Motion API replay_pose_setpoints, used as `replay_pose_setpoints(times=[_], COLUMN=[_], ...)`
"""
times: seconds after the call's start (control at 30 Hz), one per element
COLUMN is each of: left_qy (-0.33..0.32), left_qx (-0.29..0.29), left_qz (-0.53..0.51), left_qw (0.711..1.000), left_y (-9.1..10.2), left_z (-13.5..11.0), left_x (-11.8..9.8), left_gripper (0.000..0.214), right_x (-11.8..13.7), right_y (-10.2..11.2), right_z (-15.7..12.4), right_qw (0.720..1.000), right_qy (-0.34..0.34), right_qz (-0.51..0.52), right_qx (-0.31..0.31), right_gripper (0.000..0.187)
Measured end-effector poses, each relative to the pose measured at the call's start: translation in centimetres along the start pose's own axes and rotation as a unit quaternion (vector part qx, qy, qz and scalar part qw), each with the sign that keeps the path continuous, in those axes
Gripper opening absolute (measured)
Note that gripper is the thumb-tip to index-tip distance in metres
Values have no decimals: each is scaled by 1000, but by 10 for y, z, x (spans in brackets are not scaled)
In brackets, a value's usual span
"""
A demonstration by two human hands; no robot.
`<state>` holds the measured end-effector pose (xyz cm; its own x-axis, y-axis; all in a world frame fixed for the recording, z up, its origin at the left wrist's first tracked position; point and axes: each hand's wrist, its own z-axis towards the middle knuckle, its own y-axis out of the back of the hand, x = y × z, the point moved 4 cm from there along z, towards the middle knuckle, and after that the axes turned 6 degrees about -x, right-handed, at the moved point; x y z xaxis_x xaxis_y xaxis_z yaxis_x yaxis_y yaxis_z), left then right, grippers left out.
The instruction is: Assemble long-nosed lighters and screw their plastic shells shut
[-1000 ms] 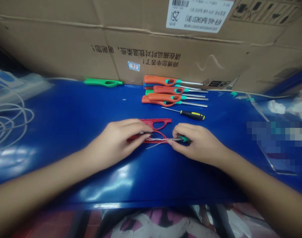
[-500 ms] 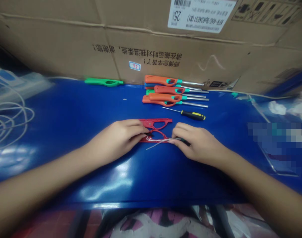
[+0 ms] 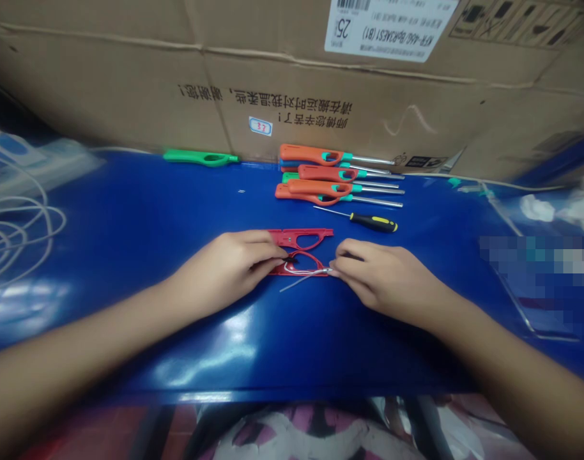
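Along the far edge of the blue worktop [image 3: 129, 198] rises a cardboard carton [image 3: 129, 83], its print upside down. From the left it reads 谢谢您!, then 请在搬运时对我温柔些 and 师傅您辛苦了!; a small blue-edged sticker [image 3: 261, 126] bears red figures that look like 33. Farther right, a white label [image 3: 388, 29] shows a barcode, 25 and KFR-46G/BpR3AES1(B1), beside a panel of handling symbols too blurred to make out.

A coiled white cable [image 3: 18, 236] lies at the worktop's left edge, and a green casing [image 3: 189, 158] lies by the far edge. The left hand [image 3: 239, 265] has its thumb and forefinger nearly together, pinching a small black part [image 3: 292, 260] over the lower red shell half [image 3: 279, 271]. The upper red shell half [image 3: 281, 238] lies just beyond it; both are around the middle of the worktop, partly hidden by that hand. White wires [image 3: 299, 273] run right to a silvery piece [image 3: 326, 271], which the right hand [image 3: 385, 275] pinches between thumb and fingertips, the other fingers curled. A thin grey tube [image 3: 292, 285] slants from there toward the near edge. Beyond, a black-and-yellow screwdriver [image 3: 376, 222] lies beside stacked orange-handled lighters [image 3: 311, 153] at the far edge.
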<state>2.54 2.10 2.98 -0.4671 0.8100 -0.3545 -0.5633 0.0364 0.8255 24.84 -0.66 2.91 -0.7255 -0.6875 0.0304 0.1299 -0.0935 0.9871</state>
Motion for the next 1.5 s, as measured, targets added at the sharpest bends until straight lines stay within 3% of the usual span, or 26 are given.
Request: replay_pose_setpoints(times=[0.3, 0.6, 0.83, 1.3, 1.5], left_qy=[4, 0, 2, 4, -10], left_qx=[-4, -12, -13, -29, -31], left_qz=[0, -8, -10, -33, -23], left_qw=[1000, 1000, 1000, 999, 999], left_y=[-1, -2, -3, -6, -6], left_z=[-1, -1, -2, 1, 0], left_x=[1, 1, 1, 2, 1], left_gripper=[19, 17, 17, 15, 15], right_x=[2, -8, -15, -18, -19], right_y=[5, 1, 0, -11, -10], right_z=[1, 4, 6, 12, 11], right_qw=[996, 987, 967, 939, 950], right_qy=[46, -36, -80, -146, -139], right_qz=[-29, 152, 225, 308, 275], right_qx=[-73, -48, -93, -41, -43], right_gripper=[21, 7, 6, 15, 15])
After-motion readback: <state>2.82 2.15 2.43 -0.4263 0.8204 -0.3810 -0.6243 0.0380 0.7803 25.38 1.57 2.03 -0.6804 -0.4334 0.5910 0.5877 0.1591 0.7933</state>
